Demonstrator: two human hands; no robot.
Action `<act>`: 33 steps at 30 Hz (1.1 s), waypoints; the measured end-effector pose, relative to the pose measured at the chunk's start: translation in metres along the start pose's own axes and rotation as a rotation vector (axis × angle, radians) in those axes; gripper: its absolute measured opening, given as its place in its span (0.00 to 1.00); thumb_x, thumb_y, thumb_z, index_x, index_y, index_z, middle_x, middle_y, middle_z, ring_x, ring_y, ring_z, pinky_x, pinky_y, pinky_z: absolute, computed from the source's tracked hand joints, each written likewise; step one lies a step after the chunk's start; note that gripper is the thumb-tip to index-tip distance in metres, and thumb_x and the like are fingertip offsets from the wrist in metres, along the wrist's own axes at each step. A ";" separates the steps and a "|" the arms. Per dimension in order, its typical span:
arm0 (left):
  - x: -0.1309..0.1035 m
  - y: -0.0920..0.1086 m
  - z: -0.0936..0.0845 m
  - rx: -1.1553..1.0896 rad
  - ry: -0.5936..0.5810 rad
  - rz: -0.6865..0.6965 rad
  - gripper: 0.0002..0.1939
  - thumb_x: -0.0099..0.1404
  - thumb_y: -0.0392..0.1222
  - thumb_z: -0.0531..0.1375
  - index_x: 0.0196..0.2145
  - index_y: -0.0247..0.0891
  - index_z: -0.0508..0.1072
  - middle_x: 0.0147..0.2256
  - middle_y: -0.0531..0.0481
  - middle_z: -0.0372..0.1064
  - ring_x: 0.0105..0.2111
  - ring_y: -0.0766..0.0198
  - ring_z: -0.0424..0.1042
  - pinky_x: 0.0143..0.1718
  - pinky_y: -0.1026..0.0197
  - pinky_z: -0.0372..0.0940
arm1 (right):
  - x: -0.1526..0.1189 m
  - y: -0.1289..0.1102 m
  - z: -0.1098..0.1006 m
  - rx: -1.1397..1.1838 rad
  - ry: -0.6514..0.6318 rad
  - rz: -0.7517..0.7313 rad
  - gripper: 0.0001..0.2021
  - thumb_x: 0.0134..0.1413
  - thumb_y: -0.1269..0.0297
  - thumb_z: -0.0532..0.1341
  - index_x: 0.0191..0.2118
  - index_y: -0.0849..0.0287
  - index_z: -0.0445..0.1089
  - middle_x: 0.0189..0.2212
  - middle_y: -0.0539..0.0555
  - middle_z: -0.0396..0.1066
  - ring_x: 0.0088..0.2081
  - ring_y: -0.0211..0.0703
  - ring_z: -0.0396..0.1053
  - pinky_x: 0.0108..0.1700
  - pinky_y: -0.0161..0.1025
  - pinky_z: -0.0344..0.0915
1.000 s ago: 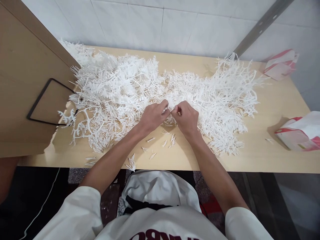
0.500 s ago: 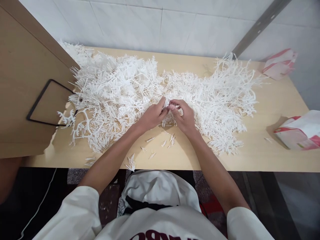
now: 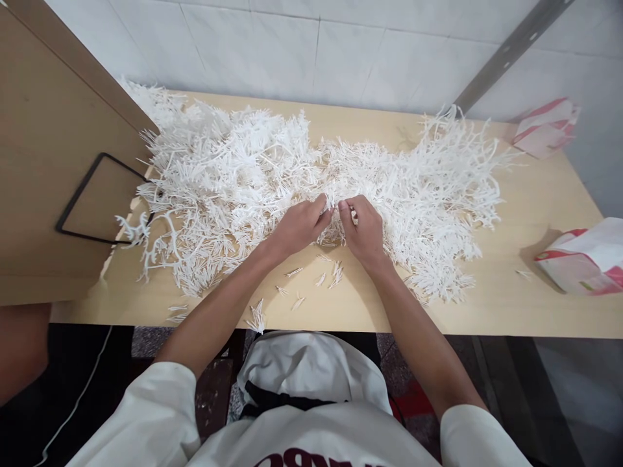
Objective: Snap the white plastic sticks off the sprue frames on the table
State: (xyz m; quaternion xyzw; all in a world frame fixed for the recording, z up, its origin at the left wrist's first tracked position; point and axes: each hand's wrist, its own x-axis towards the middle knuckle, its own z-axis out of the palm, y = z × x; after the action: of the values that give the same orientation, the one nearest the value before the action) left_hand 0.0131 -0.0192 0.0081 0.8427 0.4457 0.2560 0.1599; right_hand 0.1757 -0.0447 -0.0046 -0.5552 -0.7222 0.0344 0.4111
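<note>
A large heap of white branched plastic sprigs (image 3: 233, 155) spreads over the wooden tabletop (image 3: 516, 285). At the heap's front middle, my left hand (image 3: 304, 224) is closed in a pinch on a small white sprig (image 3: 329, 200). Facing it just to the right, my right hand (image 3: 363, 227) has thumb and forefinger pressed together by the same sprig, apparently gripping its end. The fingertips of both hands are close together, a small gap between them. Several loose sprig pieces (image 3: 335, 274) lie on the table between my forearms.
A brown board panel (image 3: 53, 130) with a black wire loop (image 3: 73, 207) stands at the left. Red-and-white packets (image 3: 584, 256) sit on the right side. A grey metal post (image 3: 506, 55) rises behind, against the tiled wall. Part of another person's arm (image 3: 22, 350) shows at lower left.
My right hand has drawn slightly to the right, its fingers now closed tighter, and a gap has opened between the hands. The other person's arm shows more at lower left.
</note>
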 end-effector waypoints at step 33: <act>0.001 0.002 -0.008 -0.230 0.107 -0.131 0.12 0.70 0.50 0.48 0.33 0.40 0.61 0.18 0.58 0.55 0.18 0.69 0.55 0.23 0.64 0.50 | 0.003 0.002 -0.009 0.189 0.178 0.085 0.12 0.63 0.57 0.54 0.45 0.54 0.70 0.45 0.56 0.74 0.43 0.41 0.71 0.42 0.39 0.67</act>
State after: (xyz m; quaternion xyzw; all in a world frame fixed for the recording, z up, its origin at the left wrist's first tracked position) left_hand 0.0099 -0.0187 0.0161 0.7731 0.4753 0.3389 0.2480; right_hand 0.1825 -0.0448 0.0018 -0.5449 -0.6521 0.0704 0.5224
